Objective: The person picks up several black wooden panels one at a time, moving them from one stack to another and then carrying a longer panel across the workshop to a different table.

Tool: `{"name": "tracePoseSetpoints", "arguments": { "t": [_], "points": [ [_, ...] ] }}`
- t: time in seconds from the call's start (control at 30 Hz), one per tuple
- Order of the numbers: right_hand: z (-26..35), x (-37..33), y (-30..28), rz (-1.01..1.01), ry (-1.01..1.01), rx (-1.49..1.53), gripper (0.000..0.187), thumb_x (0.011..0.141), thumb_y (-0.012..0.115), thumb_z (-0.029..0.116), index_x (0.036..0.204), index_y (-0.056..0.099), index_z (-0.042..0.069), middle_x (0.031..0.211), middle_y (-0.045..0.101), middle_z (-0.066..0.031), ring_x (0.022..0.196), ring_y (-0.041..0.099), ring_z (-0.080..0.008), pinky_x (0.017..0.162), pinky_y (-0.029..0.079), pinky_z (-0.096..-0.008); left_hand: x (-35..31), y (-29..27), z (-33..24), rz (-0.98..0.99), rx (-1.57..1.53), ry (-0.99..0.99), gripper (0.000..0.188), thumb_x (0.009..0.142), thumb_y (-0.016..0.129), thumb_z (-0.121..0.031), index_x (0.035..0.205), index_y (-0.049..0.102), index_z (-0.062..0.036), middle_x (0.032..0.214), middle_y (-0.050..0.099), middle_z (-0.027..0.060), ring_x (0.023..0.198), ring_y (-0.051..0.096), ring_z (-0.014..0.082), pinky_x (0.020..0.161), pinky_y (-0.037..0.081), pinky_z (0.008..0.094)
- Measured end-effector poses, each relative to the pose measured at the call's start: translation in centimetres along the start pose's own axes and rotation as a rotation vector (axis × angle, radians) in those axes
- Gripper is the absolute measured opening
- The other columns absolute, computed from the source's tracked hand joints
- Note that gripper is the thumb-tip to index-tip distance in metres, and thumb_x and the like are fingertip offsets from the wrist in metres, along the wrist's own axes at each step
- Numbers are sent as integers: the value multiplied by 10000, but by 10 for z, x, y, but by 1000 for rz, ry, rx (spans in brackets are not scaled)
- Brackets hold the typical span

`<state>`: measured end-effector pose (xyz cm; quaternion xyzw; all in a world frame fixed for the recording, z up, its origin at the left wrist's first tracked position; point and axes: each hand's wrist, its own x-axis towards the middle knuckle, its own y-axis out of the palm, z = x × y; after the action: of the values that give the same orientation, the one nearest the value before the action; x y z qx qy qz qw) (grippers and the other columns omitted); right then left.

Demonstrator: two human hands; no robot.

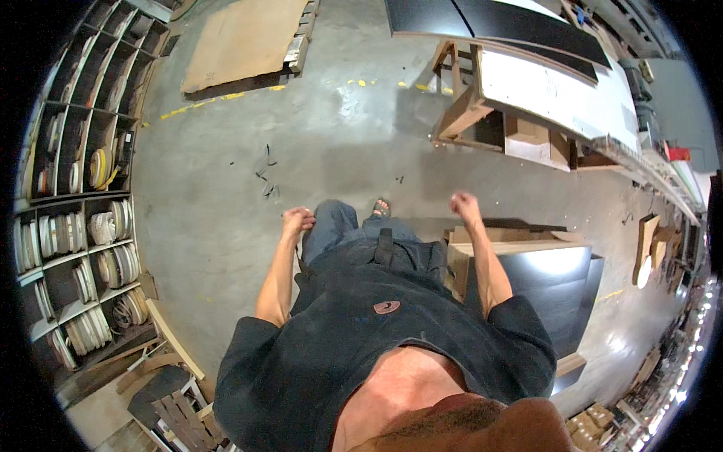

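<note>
Right hand (pixel 465 203) — loosely fisted — is hovering near the glossy black panel (pixel 544 290); careless contact could be scuffing it.

My left hand (pixel 298 220) and right hand (pixel 465 205) make two; I count one sandalled foot (pixel 382 208), one cardboard sheet (pixel 245 41) far left, one white-topped bench (pixel 535 79) far right, one rack (pixel 83 197) on the left, its rolls (pixel 64 235) beyond my counting.

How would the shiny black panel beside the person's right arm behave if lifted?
The black panel is probably stiff: its broad face shows no sag. Its glare suggests possible slipperiness. Its breadth may make it unwieldy.
</note>
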<state>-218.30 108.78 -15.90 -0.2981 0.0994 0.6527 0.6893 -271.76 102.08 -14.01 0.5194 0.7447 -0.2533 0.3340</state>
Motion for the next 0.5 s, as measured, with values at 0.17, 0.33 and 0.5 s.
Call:
{"name": "tracePoseSetpoints", "arguments": {
  "t": [0.17,0.33,0.5],
  "points": [
    [181,149,-35,-211,-362,-30,396,909,673,267,1175,654,-26,927,673,-71,781,580,-122,706,484,-279,87,64,-121,4,-50,54,271,889,618,-103,1120,599,38,969,702,169,819,693,241,687,564,346],
    [337,240,-37,-469,-463,-261,628,819,710,477,1260,635,36,1218,650,-194,1158,597,-322,997,458,-405,184,172,-265,264,-106,139,424,930,633,-154,1269,519,74,1107,679,207,938,689,256,790,567,347],
    [411,343,-41,-687,-552,-569,742,772,739,533,1303,591,36,1327,560,-227,1262,472,-377,1091,345,-477,273,276,-393,277,65,306,465,880,681,-157,1254,555,88,1086,691,188,946,684,239,802,558,337]
  ]
}}
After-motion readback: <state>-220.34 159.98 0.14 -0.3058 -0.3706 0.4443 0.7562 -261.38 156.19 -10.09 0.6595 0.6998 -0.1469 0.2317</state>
